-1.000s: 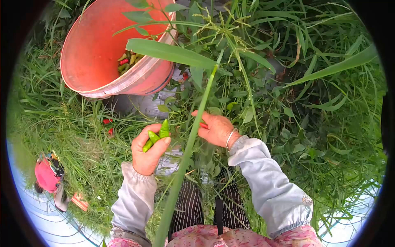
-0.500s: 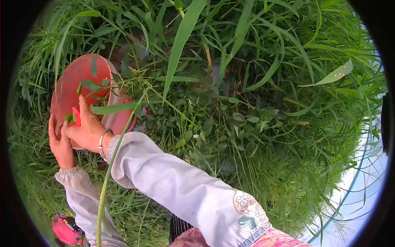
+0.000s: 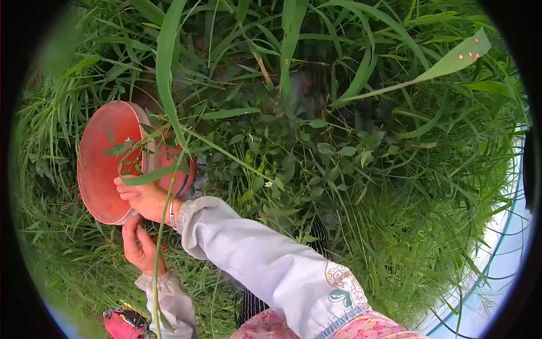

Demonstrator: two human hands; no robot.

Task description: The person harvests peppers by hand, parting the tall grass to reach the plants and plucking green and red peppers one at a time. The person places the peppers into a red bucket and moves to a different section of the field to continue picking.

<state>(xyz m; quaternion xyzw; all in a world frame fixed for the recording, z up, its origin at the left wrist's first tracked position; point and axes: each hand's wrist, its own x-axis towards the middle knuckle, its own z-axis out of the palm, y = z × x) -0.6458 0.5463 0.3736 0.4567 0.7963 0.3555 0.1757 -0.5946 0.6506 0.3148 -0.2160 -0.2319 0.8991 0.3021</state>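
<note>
A red plastic bucket (image 3: 104,169) lies tilted in the tall grass at the left, its mouth facing me. My right hand (image 3: 144,196), with a metal bangle at the wrist, reaches across my body and rests on the bucket's near rim, fingers closed over the edge. My left hand (image 3: 141,246) is just below the bucket, fingers loosely apart with nothing seen in them, its fingertips close to the rim. Grass blades cross in front of both hands. The bucket's contents are hidden from here.
Dense grass and leafy plants (image 3: 316,164) fill the middle and right. A long green blade (image 3: 166,85) hangs over the bucket. A pink and red object (image 3: 124,325) lies on the ground at the bottom left. My patterned clothing (image 3: 316,325) shows at the bottom.
The chillies held over the bucket are gone from my hands. Both hands have dropped to the bucket's near rim, the left now under it. The view has shifted.
</note>
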